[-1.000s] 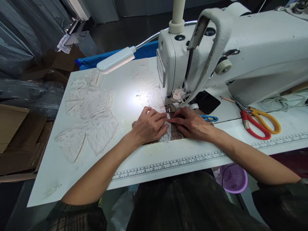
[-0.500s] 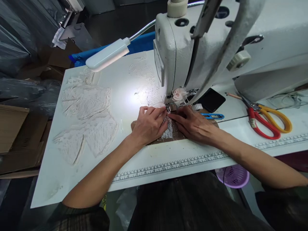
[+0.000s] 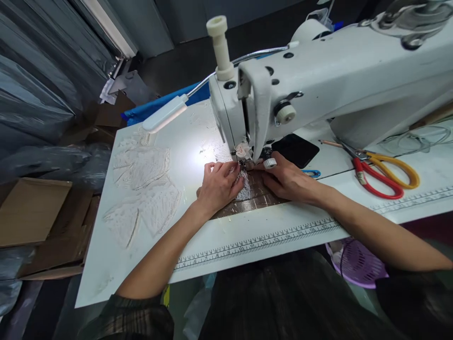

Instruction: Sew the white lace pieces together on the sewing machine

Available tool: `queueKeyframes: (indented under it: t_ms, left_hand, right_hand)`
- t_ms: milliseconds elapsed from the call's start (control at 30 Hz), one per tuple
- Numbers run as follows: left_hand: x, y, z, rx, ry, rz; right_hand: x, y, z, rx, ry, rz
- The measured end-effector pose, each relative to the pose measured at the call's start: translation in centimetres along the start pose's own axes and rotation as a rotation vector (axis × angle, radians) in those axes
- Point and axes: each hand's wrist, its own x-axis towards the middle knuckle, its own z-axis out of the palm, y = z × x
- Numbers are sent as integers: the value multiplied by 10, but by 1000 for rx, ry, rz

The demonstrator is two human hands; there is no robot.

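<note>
White lace fabric (image 3: pixel 244 188) lies under the needle area of a white sewing machine (image 3: pixel 244 106). My left hand (image 3: pixel 218 186) rests over the lace's left side, its fingers closed on it close to the presser foot (image 3: pixel 242 164). To the right of the foot is my right hand (image 3: pixel 288 180), with its fingers bent and the index finger reaching toward the foot. Its fingertips are partly hidden behind a small white knob (image 3: pixel 270 163), so what they hold is unclear. A pale fabric flower (image 3: pixel 242 150) sits on the machine just above the foot. Beneath both hands is a brown plate (image 3: pixel 256 204).
Several lace pieces (image 3: pixel 141 165) lie on the table's left side. Scissors (image 3: pixel 380 172) with red and yellow handles, a black phone (image 3: pixel 295 148) and a blue thread snipper (image 3: pixel 312 173) lie on the right. A lamp (image 3: pixel 165 113) lights the table; a printed ruler (image 3: pixel 255 245) runs along the front edge.
The head view has shifted, so more of the machine shows. My right hand's fingertips have moved slightly away from the left hand's. My left hand stays on the lace.
</note>
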Motion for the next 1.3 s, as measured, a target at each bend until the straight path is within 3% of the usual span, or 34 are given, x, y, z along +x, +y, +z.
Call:
queueKeyframes:
  t_ms: [133, 300, 400, 500, 633, 800, 933, 1133, 1300]
  left_hand:
    - [5, -4, -6, 26, -22, -3]
    - [16, -30, -21, 26, 39, -57]
    - [10, -38, -32, 14, 34, -32]
    - [-4, -28, -38, -193, -56, 49]
    - [-14, -8, -32, -435, -196, 148]
    - [-9, -6, -24, -501, -188, 95]
    - [-7, -7, -24, -552, -184, 78]
    - [-10, 0, -21, -601, -89, -29]
    - [-10, 4, -19, -602, 197, -255]
  right_hand:
    - [3, 10, -1, 20, 58, -29]
    - [4, 16, 0, 23, 41, -42]
    - [5, 14, -4, 23, 25, -45]
    - [8, 12, -8, 12, -17, -31]
    - [11, 7, -19, -9, -164, -24]
    - [0, -6, -37, 11, -328, -29]
    - [-8, -10, -34, 73, -305, -50]
    - [11, -1, -10, -6, -224, -128]
    - [10, 5, 4, 78, -132, -174]
